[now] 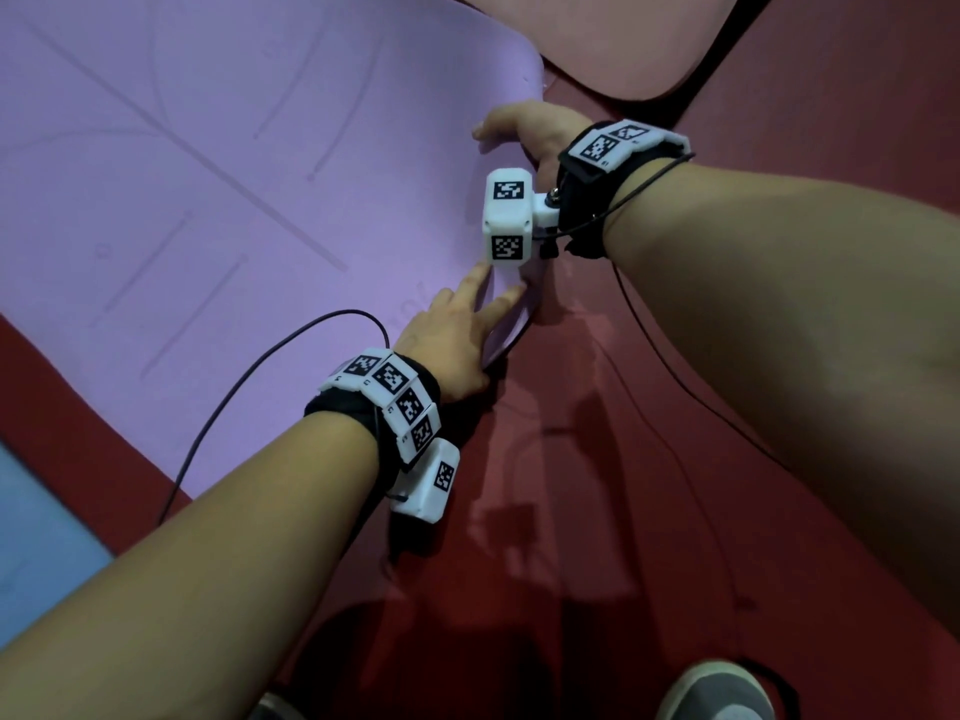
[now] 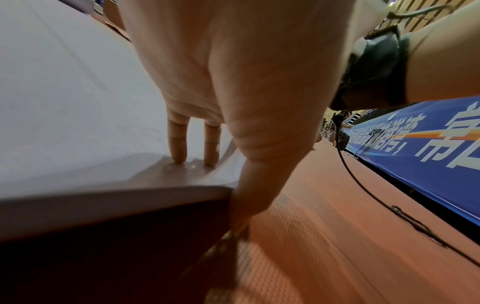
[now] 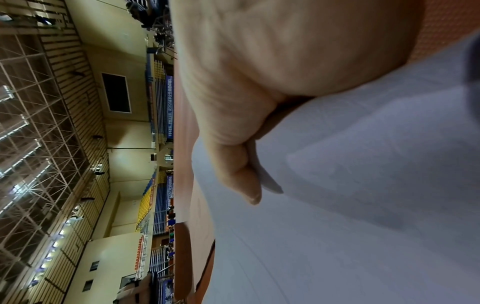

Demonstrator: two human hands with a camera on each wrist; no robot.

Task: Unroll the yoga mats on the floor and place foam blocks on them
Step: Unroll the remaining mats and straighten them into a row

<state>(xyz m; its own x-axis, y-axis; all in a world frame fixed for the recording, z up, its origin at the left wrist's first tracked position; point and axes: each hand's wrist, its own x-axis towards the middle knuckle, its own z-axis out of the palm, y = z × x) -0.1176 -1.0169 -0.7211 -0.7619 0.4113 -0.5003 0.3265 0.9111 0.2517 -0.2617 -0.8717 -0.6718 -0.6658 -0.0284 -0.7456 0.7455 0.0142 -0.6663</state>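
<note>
The left hand (image 1: 451, 341) lies palm down on the near corner of the purple yoga mat (image 1: 208, 200), its fingers (image 2: 178, 142) straight and pressing their tips into the foam, while the thumb hooks down over the mat's edge toward the red floor (image 1: 597, 485). From the left wrist view the mat's end curls up just ahead of those fingertips, and its edge stands lifted off the floor beneath the hand, with dark shadow under it.

Just beyond the left hand, along the same short edge, the right hand (image 1: 524, 129) grips the mat: the thumb (image 3: 244, 181) lies on top of the sheet and the edge of the mat passes under it, pinched against the fingers, which are hidden below. The edge between the two hands bows upward rather than lying flat.

Outward from both hands, on the side away from the person, the purple mat spreads open across the floor, with faint alignment lines printed on it. Past the right hand lies the rounded corner of a pink mat (image 1: 597, 39), apart from the purple one. Behind the left forearm, a blue mat (image 1: 36, 532) shows at the edge of the view.

Both wrists carry black straps with white marker blocks (image 1: 395, 397) and thin black cables (image 1: 234, 387). Below the arms, the toe of a grey shoe (image 1: 714, 691) stands on the red floor. A blue banner (image 2: 426, 148) with white characters runs along the floor beyond the left hand.
</note>
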